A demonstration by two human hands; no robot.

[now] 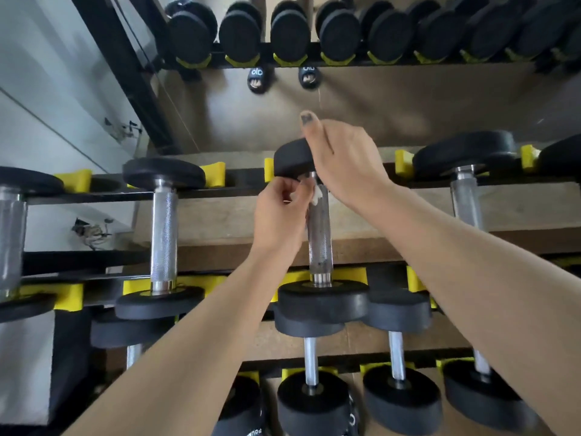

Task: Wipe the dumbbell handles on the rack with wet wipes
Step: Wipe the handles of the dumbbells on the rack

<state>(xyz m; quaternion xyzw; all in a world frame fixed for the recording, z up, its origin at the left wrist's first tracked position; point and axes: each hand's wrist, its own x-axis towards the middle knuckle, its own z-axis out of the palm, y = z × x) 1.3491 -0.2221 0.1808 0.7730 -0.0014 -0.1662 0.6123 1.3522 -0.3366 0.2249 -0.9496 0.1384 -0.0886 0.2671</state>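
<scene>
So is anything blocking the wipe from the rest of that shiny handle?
Nothing visible does. The left hand pinches the wet wipe at the handle's far end; the right hand holds the far weight. Bare metal below.

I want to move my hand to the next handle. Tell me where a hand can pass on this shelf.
Open gaps flank the held dumbbell handle: one toward the left neighbour handle, a wider one toward the right handle. It's crowded at the top, where the left hand, wipe and right hand meet.

2 hands (pixel 279 212), 1 wipe (pixel 317 194), 4 dumbbell handles (pixel 163 231) on mid shelf, 4 more on shelf below.
</scene>
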